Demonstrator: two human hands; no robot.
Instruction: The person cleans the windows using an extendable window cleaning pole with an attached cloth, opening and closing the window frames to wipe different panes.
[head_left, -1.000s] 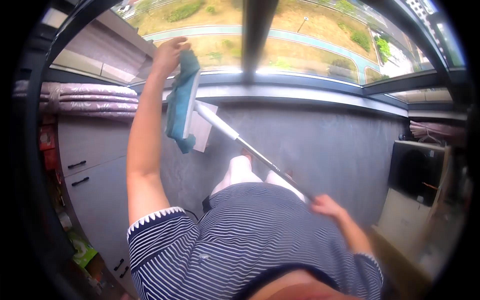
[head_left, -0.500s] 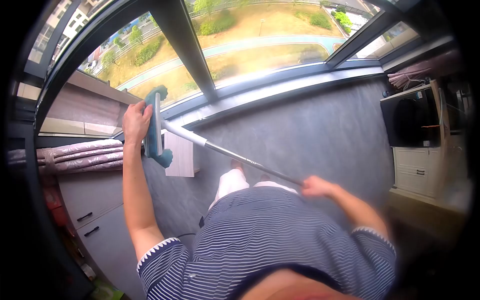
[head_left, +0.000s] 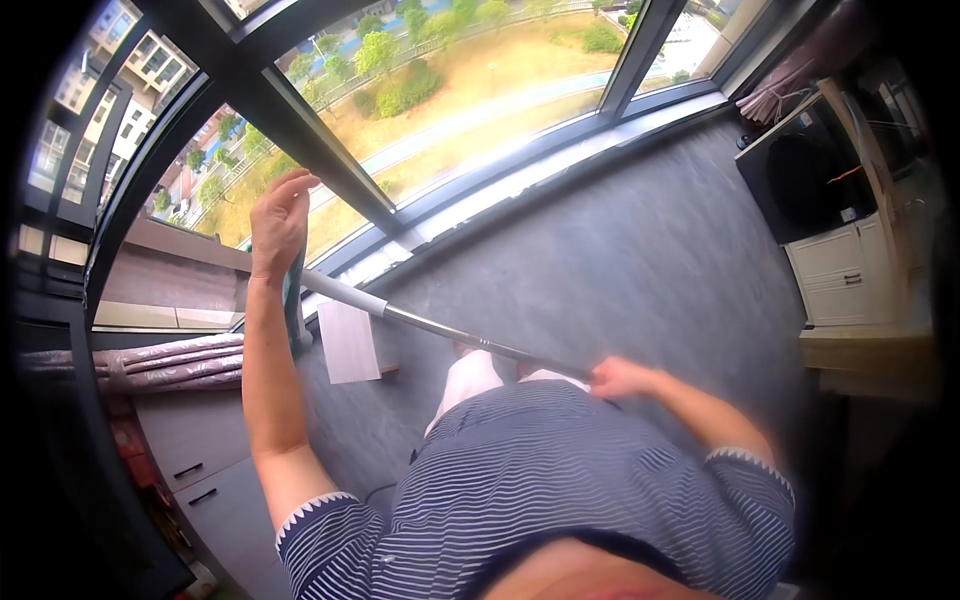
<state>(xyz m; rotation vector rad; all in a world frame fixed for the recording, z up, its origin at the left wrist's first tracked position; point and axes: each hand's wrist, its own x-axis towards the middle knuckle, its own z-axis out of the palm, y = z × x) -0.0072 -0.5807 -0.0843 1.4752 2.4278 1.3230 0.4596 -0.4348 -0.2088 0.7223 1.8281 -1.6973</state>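
Observation:
A flat mop runs across the middle of the view, with a metal pole (head_left: 440, 331) and a white sleeve (head_left: 345, 293) at its head end. Its teal mop head (head_left: 294, 287) is seen nearly edge-on, mostly behind my left wrist. My left hand (head_left: 280, 228) is raised at the upper end of the head, its fingers loosely bent and pointing right. The thumb and any contact with the mop head are hard to see. Closed round the pole's other end, in front of my waist, is my right hand (head_left: 622, 378).
Windows (head_left: 480, 90) with dark frames stand ahead over a grey floor (head_left: 560, 240). A small pale wooden piece (head_left: 348, 343) sits below the mop head. On the left are a tied curtain (head_left: 185, 362) and grey cabinets (head_left: 200, 440); a white cabinet (head_left: 838, 280) is right.
My left hand has shifted up along the mop head, and its fingers have come off the side face. The mop head has turned edge-on. My right hand keeps the pole; the view has tilted.

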